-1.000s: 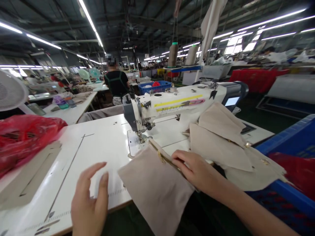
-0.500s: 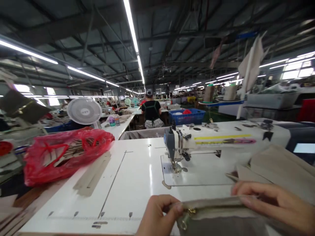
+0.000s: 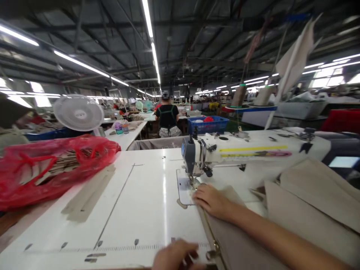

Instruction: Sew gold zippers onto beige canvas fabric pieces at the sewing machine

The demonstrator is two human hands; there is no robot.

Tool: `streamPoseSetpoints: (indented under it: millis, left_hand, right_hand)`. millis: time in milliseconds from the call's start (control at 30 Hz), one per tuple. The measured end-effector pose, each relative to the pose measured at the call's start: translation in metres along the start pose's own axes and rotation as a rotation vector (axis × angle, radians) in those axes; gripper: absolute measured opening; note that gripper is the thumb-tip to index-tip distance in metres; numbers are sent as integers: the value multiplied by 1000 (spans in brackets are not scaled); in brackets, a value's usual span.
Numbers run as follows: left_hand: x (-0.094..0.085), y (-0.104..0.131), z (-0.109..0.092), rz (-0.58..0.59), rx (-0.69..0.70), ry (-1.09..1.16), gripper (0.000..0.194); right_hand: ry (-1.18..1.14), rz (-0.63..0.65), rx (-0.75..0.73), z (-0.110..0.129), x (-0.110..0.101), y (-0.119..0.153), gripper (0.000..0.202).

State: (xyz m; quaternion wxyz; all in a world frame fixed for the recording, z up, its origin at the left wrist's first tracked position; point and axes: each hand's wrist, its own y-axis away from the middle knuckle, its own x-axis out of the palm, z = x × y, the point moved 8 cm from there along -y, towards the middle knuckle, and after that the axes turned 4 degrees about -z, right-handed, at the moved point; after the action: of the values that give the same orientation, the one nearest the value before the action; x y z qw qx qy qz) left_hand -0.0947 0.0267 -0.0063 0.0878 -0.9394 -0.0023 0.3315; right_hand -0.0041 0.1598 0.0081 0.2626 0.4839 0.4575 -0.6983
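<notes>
Head view: the right hand (image 3: 209, 200) has carried the beige zippered fabric pouch (image 3: 239, 243) forward to the white sewing machine's (image 3: 225, 155) needle, fingers pressed flat on it, while the left hand (image 3: 174, 257) pinches the near zipper end, so stitching looks ready.

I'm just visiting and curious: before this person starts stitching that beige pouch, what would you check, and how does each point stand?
1. Beige pouch reaches the presser foot: ok.
2. Right hand flat on the fabric near the foot: ok, though close to the needle.
3. Left hand holds the near zipper end: ok, but blurred.
4. Zipper edge lined up under the needle: cannot tell.
5. Stacked beige pieces off the seam path: ok.
</notes>
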Motion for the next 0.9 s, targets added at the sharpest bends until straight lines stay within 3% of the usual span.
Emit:
streamPoseSetpoints:
  millis: [67,167,267,367,500,600,733,833,900]
  left_hand:
    - [2,-17,-1,48,68,-137,60]
    - [22,-40,-7,257,223,-447,99]
    - [37,-54,-15,379,319,-599,107]
    - [41,-61,-24,401,335,-666,103]
    - [38,-73,-26,428,298,-717,92]
    - [34,-82,-19,438,265,-746,105]
    - [35,-88,-17,433,280,-747,123]
    - [39,-90,-16,468,274,-739,129]
    - [41,-91,-15,483,262,-742,133]
  right_hand:
    - [63,-65,35,1,-5,6,26]
    - [215,-138,344,-26,-36,39,25]
    - [313,-21,718,-57,-55,94,29]
    - [220,55,892,-68,-52,128,34]
    - [53,-190,980,-73,-53,122,22]
    - [-73,-304,1011,-75,-45,108,22]
    - [-243,-330,1016,-81,-32,102,34]
    - [-306,-280,1031,-89,-29,105,20]
    - [-194,-216,1027,-92,-33,106,15]
